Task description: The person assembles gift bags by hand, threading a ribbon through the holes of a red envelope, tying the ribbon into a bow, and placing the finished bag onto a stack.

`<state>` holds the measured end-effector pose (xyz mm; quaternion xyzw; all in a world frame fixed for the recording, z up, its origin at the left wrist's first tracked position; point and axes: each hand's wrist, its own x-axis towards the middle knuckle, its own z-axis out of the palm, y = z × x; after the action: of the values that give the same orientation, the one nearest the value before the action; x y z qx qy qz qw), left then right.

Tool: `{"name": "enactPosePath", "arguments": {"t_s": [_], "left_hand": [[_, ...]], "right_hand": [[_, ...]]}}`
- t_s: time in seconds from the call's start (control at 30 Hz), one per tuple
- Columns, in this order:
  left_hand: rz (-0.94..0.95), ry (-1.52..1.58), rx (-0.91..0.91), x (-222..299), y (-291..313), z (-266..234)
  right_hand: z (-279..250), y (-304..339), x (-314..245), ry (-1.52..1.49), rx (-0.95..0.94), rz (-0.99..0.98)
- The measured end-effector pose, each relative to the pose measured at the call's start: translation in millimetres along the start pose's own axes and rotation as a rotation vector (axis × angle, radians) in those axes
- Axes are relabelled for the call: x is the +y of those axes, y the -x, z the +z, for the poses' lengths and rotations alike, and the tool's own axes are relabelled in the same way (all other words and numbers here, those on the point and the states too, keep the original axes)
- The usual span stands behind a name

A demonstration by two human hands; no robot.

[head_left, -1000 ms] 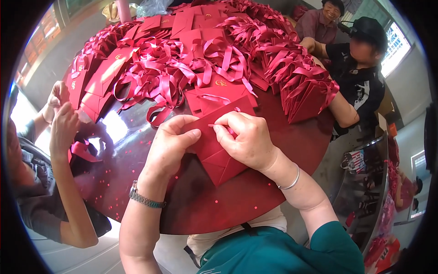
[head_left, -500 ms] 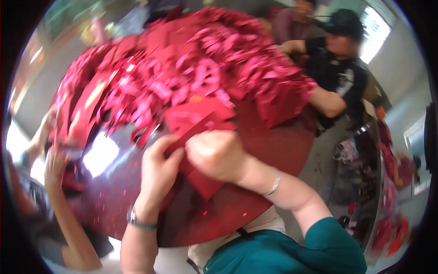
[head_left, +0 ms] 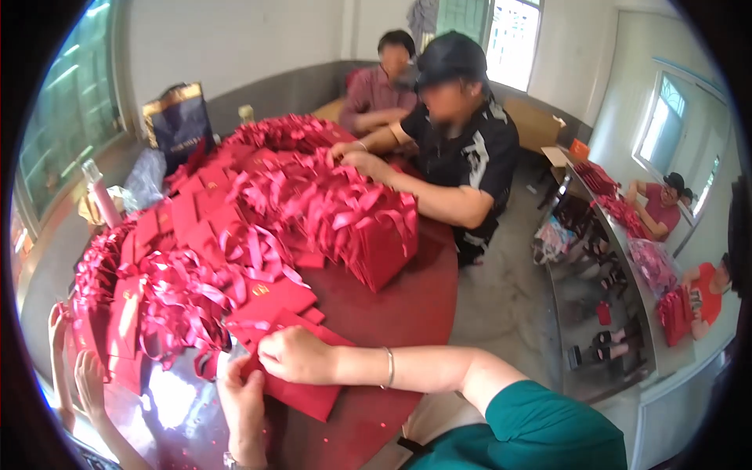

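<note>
A flat red paper bag point(head_left: 309, 398) lies slanted over the near part of the table, in front of me. My left hand point(head_left: 244, 401) pinches its left upper edge between thumb and fingers. Close beside it, my right hand point(head_left: 301, 356) is closed at the same edge, its fingertips pressed together and partly hidden behind the knuckles. Whether a ribbon lies between these fingertips cannot be made out. Just beyond my hands rests another red bag point(head_left: 274, 301) with a small gold mark. Pink-red ribbon handles point(head_left: 188, 301) spread in a tangle to its left.
A dark red round table point(head_left: 423, 313) carries a large heap of red bags point(head_left: 360, 223). Across it, a person in a black cap point(head_left: 462, 149) handles ribbons. Another person's hands point(head_left: 90, 384) are at the left. A pink bottle point(head_left: 102, 196) and navy bag point(head_left: 178, 117) stand behind the heap.
The view has tilted upward and shows more of the room, so my hands sit lower in it. Both hands remain at the red bag's edge.
</note>
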<state>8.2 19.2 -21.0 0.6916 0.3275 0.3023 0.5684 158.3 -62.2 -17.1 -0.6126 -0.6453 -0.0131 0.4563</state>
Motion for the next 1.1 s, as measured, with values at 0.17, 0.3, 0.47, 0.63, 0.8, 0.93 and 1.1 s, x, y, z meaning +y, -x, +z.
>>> {"name": "enactPosePath", "arguments": {"t_s": [0.17, 0.3, 0.47, 0.63, 0.8, 0.93, 1.1], "left_hand": [[0.041, -0.167, 0.011, -7, -6, 8], [-0.006, 0.016, -0.016, -10, -2, 8], [0.108, -0.234, 0.018, -15, 7, 4], [0.238, -0.242, -0.008, -10, 0, 11], [0.081, -0.076, -0.051, -5, -10, 8], [0.266, -0.306, -0.002, -2, 2, 6], [0.175, -0.244, 0.014, -7, 11, 10]], "right_hand": [[6, 13, 8, 0.291, -0.081, -0.157], [8, 17, 4, 0.329, -0.086, -0.17], [17, 23, -4, 0.39, -0.056, -0.189], [3, 12, 5, 0.419, -0.019, -0.194], [-8, 1, 10, 0.247, 0.015, -0.196], [-3, 2, 4, 0.406, -0.061, -0.301], [-2, 16, -8, 0.405, -0.072, -0.21]]}}
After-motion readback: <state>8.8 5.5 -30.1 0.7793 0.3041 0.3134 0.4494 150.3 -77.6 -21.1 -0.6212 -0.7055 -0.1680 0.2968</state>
